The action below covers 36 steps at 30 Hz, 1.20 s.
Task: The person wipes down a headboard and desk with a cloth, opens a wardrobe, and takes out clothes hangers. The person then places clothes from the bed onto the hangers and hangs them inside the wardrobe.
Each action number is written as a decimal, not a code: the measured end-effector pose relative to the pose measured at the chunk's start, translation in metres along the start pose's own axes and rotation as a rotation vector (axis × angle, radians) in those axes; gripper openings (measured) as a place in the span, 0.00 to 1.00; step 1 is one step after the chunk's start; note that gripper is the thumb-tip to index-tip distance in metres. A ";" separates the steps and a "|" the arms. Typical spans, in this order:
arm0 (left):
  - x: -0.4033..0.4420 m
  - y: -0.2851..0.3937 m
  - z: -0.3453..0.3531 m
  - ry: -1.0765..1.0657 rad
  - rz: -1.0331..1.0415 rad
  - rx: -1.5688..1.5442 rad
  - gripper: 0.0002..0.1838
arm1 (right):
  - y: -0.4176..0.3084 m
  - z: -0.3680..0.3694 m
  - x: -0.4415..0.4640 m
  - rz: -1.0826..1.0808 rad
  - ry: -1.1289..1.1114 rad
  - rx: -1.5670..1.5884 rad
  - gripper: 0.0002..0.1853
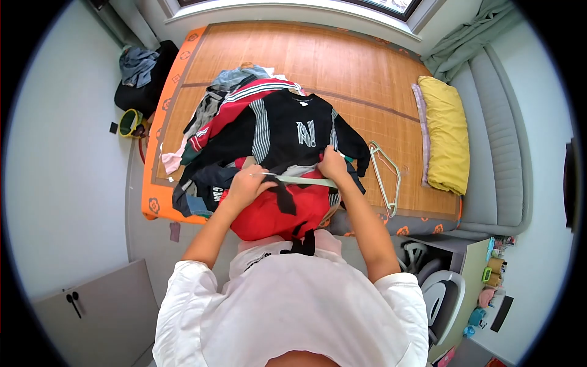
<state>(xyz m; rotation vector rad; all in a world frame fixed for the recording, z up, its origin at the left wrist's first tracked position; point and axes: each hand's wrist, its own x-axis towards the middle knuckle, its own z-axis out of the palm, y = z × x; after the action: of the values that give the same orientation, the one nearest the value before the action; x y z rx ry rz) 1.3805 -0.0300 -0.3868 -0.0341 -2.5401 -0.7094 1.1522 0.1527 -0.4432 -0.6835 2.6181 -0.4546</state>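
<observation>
My left hand (246, 185) is closed on one end of a pale green hanger (306, 181) at the bed's near edge. My right hand (332, 165) is closed by the hanger's other side, gripping red cloth near the black sweater's hem. A red garment (278, 211) with black straps hangs below the hanger, over the bed edge. Just beyond my hands, the black sweater (293, 125) with striped panels and white lettering lies spread out. Behind it and to its left is a heap of clothes (214, 101), with a red striped sleeve showing.
Pale hangers (386, 177) lie on the mat to the right of the sweater. A folded yellow quilt (444, 134) is at the bed's right end. A white chair (443, 300) stands by a desk at lower right. A yellow bucket (130, 123) is left of the bed.
</observation>
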 end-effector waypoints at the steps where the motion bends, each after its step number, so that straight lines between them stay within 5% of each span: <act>1: -0.001 -0.002 -0.005 0.016 -0.033 -0.008 0.17 | 0.011 0.000 0.002 -0.049 0.017 0.054 0.24; 4: -0.005 -0.011 -0.017 0.126 -0.110 0.000 0.15 | 0.055 0.002 0.008 -0.036 -0.224 0.605 0.20; 8: -0.005 -0.023 -0.022 0.168 -0.295 -0.032 0.15 | 0.045 -0.025 -0.032 0.130 -0.164 1.014 0.14; 10: 0.003 -0.025 -0.024 0.184 -0.228 -0.061 0.15 | 0.047 -0.015 -0.035 0.125 -0.085 0.995 0.13; 13: 0.013 -0.025 -0.025 0.196 -0.167 0.006 0.16 | 0.034 -0.005 -0.048 -0.053 0.434 0.626 0.07; 20: 0.025 -0.029 -0.025 0.129 -0.010 0.265 0.20 | -0.013 -0.033 -0.083 -0.140 0.578 0.470 0.10; 26: 0.021 -0.014 0.014 0.073 -0.099 0.214 0.19 | -0.075 -0.016 -0.112 -0.406 0.491 0.519 0.08; 29: 0.036 -0.013 0.008 0.313 -0.474 -0.131 0.18 | -0.077 0.000 -0.125 -0.511 0.399 0.414 0.10; 33: 0.042 -0.011 -0.028 0.340 -0.452 -0.143 0.17 | -0.072 -0.030 -0.127 -0.550 0.293 0.172 0.11; 36: 0.034 -0.013 -0.049 0.338 -0.425 -0.081 0.17 | -0.075 -0.069 -0.121 -0.517 0.401 0.375 0.11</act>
<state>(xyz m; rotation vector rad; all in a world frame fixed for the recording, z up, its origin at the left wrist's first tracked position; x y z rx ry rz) 1.3708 -0.0691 -0.3412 0.5650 -2.2075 -0.8911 1.2474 0.1681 -0.3178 -1.2377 2.5599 -1.3152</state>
